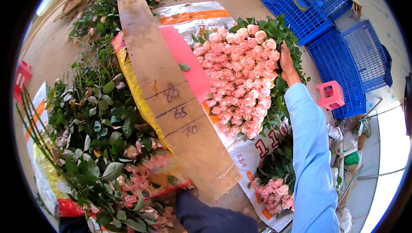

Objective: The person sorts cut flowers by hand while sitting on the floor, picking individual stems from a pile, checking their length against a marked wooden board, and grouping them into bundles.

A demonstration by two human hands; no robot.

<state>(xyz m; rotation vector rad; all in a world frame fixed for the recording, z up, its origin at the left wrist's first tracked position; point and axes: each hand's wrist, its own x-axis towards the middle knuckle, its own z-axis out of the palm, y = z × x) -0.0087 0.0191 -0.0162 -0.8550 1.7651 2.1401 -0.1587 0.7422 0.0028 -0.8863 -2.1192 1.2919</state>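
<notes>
My right hand [286, 59], in a light blue sleeve, reaches forward and rests against the far right edge of a large pile of pink roses [243, 68], by their green leaves. The fingers are together and extended; whether they grip any stem is hard to tell. My left hand is out of view. A long wooden board [167, 81] with handwritten marks 60, 65 and 70 runs across the middle, a pink panel [186, 59] beside it. Left of the board lies a heap of leafy rose stems [106, 113]. A smaller bunch of pink roses [275, 194] lies near my right forearm.
Blue plastic crates [338, 62] and a pink stool [331, 95] stand at the right. More leafy stems with roses [96, 20] lie at the far left. White woven sacks [193, 17] with orange stripes are spread under the flowers. My knee [212, 213] is at the bottom.
</notes>
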